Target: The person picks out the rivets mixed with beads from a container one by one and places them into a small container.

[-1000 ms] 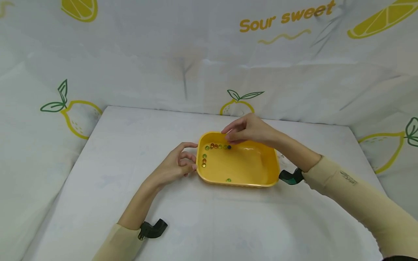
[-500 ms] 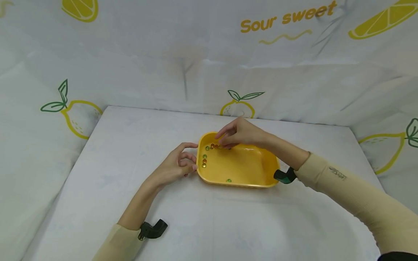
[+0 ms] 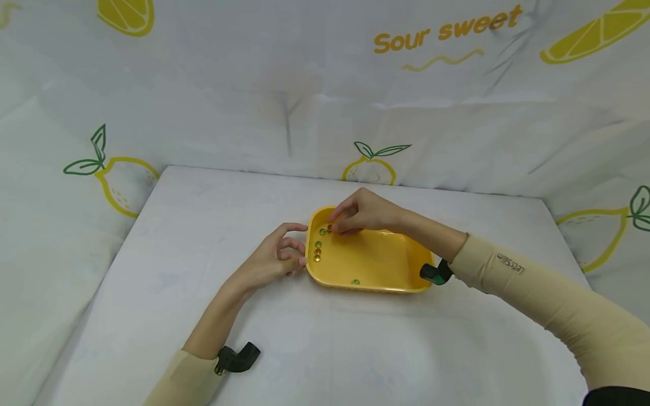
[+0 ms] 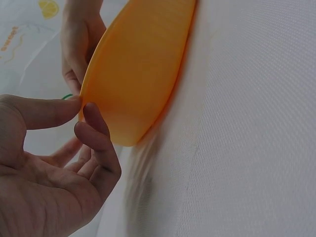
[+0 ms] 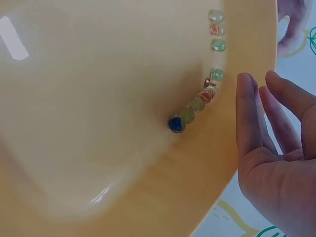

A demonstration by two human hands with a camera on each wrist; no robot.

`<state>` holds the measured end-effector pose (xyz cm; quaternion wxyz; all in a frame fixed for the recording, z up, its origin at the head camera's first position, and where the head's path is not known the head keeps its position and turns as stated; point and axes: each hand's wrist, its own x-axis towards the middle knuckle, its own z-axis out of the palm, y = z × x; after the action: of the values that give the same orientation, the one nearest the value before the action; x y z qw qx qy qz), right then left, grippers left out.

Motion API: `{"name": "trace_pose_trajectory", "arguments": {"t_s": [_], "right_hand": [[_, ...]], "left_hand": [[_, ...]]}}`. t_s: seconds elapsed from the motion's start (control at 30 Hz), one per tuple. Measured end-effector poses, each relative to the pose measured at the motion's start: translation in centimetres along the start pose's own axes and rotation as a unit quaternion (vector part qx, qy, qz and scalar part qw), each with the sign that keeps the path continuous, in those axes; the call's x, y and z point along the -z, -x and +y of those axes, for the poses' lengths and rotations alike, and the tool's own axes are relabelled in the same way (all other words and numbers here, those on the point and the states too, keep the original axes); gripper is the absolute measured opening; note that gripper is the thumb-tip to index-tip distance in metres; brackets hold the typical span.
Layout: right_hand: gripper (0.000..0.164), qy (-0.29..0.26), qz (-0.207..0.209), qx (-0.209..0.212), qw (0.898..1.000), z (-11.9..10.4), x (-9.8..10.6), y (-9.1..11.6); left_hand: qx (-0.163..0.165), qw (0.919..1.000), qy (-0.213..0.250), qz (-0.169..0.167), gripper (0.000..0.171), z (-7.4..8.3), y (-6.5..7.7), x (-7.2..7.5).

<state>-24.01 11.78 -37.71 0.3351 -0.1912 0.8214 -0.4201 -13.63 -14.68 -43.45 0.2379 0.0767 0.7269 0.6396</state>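
Observation:
My left hand (image 3: 271, 256) touches the left end of a yellow plastic tray (image 3: 365, 286), its thumb at the rim and its fingers bent along the outer wall. My right hand (image 3: 363, 211) is over the tray's far left part, fingertips pointing down. In the right wrist view its fingers (image 5: 247, 113) are extended, with nothing seen between them. Glass marbles lie inside along the walls: a green marble (image 5: 217, 75), a red-streaked marble (image 5: 206, 95) and a dark blue marble (image 5: 177, 124) among a bent row. The right hand hides part of this row from the head view.
Along the left wall lie a green marble (image 3: 318, 245), an orange marble (image 3: 317, 252) and a yellowish marble (image 3: 317, 258). A lone green marble (image 3: 355, 282) sits at the tray's near wall. The white table (image 3: 325, 349) meets a lemon-print cloth backdrop (image 3: 228, 84).
My right hand has moved left and slightly nearer over the row, now covering marbles that showed earlier, including the dark blue one. The left hand, tray and visible marbles stay put.

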Motion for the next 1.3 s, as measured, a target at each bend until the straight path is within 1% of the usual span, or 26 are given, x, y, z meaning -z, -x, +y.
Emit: {"name": "trace_pose_trajectory", "arguments": {"t_s": [0.17, 0.5, 0.63, 0.87, 1.13, 1.3], "right_hand": [[0.029, -0.009, 0.012, -0.006, 1.000, 0.4, -0.3, -0.2], [0.032, -0.023, 0.037, -0.029, 0.999, 0.8, -1.9, -0.4], [0.031, -0.033, 0.048, -0.033, 0.998, 1.0, -2.3, -0.5], [0.033, -0.058, 0.041, -0.038, 0.997, 1.4, -3.0, -0.7], [0.034, -0.049, 0.039, -0.048, 0.997, 1.8, -3.4, -0.7], [0.035, -0.028, 0.039, -0.044, 0.998, 1.9, -3.4, -0.8]], "left_hand": [[-0.002, 1.0000, -0.003, 0.000, 0.067, -0.1, -0.1, 0.0], [-0.002, 1.0000, -0.006, 0.000, 0.068, 0.0, 0.0, 0.0], [-0.002, 1.0000, -0.007, 0.000, 0.068, 0.0, 0.0, -0.1], [-0.003, 1.0000, -0.003, -0.002, 0.068, 0.0, 0.0, -0.1], [-0.001, 1.0000, 0.001, -0.002, 0.068, 0.1, 0.0, -0.1], [0.000, 1.0000, -0.002, 0.001, 0.068, 0.0, 0.0, 0.0]]}}
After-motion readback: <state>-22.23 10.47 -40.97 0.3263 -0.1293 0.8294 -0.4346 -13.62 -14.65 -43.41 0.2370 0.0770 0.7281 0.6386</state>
